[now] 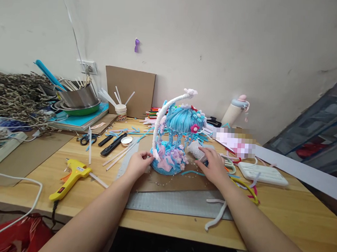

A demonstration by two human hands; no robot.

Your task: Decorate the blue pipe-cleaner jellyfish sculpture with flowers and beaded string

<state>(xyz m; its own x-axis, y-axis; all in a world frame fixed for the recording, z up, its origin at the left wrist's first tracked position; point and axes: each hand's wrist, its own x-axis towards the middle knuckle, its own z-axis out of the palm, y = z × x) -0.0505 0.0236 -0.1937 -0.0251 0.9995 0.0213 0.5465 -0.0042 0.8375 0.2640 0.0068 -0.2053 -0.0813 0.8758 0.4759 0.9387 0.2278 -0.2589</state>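
Many wooden sticks (74, 84) in round steel bowl (77, 98), white rods (118, 95) in paper cup (121, 113), left hand (138, 165) at blue fuzzy ornament (184, 121), right hand (215, 164) by clear plastic (194, 149), both grips unclear

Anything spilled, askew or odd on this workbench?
Tiny clear specks, possibly beads, lie scattered on the cardboard in front of the blue craft piece; so scattered, they may be spilled. At right, a pixelated patch hides part of the scene.

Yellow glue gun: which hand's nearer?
Left. The left hand is right of the glue gun, beside the blue craft; the right hand is farther right, past the craft.
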